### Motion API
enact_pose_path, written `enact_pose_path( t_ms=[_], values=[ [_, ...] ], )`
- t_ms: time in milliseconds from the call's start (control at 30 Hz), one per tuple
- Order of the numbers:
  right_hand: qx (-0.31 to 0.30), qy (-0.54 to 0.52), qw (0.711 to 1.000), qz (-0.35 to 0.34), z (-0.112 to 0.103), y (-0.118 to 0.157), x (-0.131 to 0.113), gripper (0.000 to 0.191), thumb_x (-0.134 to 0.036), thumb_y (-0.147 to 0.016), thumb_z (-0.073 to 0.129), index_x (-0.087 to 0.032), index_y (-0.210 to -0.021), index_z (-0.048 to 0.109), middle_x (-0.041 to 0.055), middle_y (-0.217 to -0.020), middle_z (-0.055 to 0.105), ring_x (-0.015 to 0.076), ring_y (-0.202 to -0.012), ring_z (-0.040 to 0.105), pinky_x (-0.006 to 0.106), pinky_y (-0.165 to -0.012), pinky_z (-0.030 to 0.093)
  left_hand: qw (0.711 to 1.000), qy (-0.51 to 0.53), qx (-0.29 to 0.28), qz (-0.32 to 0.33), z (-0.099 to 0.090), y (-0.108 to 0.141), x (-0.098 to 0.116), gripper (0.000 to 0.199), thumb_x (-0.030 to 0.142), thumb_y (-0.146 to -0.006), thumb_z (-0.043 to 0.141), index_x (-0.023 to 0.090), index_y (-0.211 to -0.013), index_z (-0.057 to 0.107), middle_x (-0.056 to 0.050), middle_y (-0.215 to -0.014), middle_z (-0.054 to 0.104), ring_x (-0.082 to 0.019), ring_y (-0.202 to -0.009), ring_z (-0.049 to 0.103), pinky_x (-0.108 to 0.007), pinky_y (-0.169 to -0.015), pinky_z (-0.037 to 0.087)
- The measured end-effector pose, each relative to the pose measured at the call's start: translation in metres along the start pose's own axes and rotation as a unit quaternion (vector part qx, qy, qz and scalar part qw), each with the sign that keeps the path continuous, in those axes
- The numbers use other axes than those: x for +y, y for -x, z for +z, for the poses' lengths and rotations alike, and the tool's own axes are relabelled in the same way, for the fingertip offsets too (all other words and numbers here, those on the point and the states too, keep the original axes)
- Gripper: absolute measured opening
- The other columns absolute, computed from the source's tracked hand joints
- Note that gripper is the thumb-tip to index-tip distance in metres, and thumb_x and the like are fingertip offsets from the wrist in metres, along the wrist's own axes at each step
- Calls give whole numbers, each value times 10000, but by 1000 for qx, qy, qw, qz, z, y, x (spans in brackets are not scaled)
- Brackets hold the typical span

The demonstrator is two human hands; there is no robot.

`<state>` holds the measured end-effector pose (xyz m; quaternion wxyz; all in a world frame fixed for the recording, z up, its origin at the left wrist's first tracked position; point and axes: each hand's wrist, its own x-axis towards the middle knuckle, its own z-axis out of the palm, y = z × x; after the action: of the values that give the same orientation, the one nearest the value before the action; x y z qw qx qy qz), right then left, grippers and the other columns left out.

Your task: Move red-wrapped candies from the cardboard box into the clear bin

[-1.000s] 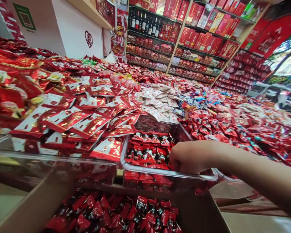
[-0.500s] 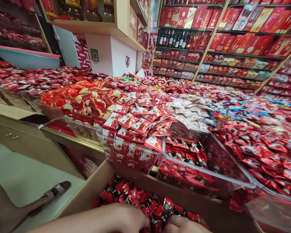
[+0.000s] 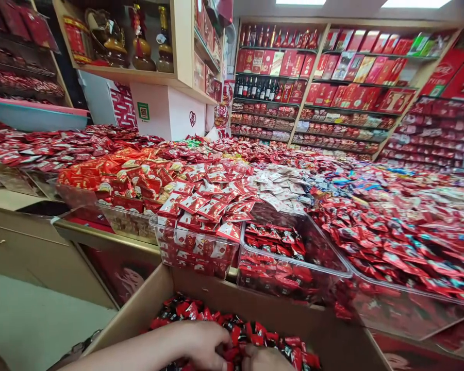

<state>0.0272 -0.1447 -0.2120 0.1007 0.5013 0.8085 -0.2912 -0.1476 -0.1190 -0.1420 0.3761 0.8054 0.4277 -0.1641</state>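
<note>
An open cardboard box point(image 3: 195, 286) holds a heap of small red and black wrapped candies point(image 3: 263, 335). My left hand point(image 3: 206, 342) reaches in from the lower left, its fingers curled down around some of the candies. Close beside it on the right, my right hand point(image 3: 270, 359) is curled into the same heap, cut off by the bottom edge of the view. The fingertips of both hands are partly hidden among the wrappers. Behind the box stands a clear plastic bin point(image 3: 294, 265), partly filled with similar red and black packets.
A second clear bin point(image 3: 201, 247) is heaped with red and white packets point(image 3: 212, 201). White packets point(image 3: 282, 185) and more red candies point(image 3: 394, 242) spread across the counter. A blue basin point(image 3: 38, 119) sits at the far left. Stocked shelves point(image 3: 297, 113) line the back.
My hands have drawn closer together in the heap, the right one moving left. The view has tilted up, showing more of the shelves. A person's foot at lower left has mostly left view.
</note>
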Motion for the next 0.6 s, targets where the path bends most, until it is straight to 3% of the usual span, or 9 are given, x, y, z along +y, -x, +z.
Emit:
enact_pose_path(
  t_ms=[67,133,233,300,367,467,600],
  values=[
    [27,-34,996,-79,-24,7,-4,152,-172,-621,481,-188,-723,592,66,-850,598,194,-743,554,261,-620,406,995,88,42,21,-2,0,0,507,318,-576,552,231,-1070,477,-49,-891,600,-210,-750,550,-287,-600,414],
    [79,-135,978,-135,-44,16,-8,118,-130,-565,530,-184,-662,568,16,-822,588,148,-742,529,214,-633,387,972,216,60,68,-2,-1,1,707,305,-527,625,229,-1172,344,-56,-972,557,-190,-799,529,-273,-645,410],
    [138,-352,912,-162,-61,25,-16,154,-129,-572,554,-168,-717,520,-5,-808,572,124,-761,509,200,-656,386,894,414,44,167,2,-3,8,819,291,-502,674,232,-1203,255,-63,-1088,470,-178,-920,472,-278,-743,383],
    [127,-454,870,-147,-66,28,-21,178,-170,-599,561,-161,-762,492,4,-822,564,118,-707,522,205,-606,407,836,505,44,212,5,-4,17,714,283,-537,663,215,-1157,316,-61,-1094,451,-180,-955,449,-297,-782,361],
    [84,-504,851,-119,-70,31,-24,193,-244,-654,530,-161,-820,478,14,-819,556,88,-557,516,202,-497,412,799,556,58,222,9,-4,25,595,280,-581,637,191,-1104,367,-60,-1034,480,-177,-913,475,-317,-777,360],
    [35,-519,846,-116,-78,35,-23,216,-314,-722,455,-161,-868,496,27,-831,545,64,-482,489,197,-433,409,784,581,81,204,10,-3,32,504,231,-600,622,180,-1053,407,-43,-942,521,-164,-834,508,-323,-749,372],
    [80,-543,819,-167,-89,41,-16,360,-246,-697,523,-203,-1040,425,28,-898,537,109,-717,524,235,-609,442,779,593,61,195,1,-3,33,534,115,-581,603,212,-1066,401,-42,-964,516,-163,-768,537,-319,-665,411]
  ],
)
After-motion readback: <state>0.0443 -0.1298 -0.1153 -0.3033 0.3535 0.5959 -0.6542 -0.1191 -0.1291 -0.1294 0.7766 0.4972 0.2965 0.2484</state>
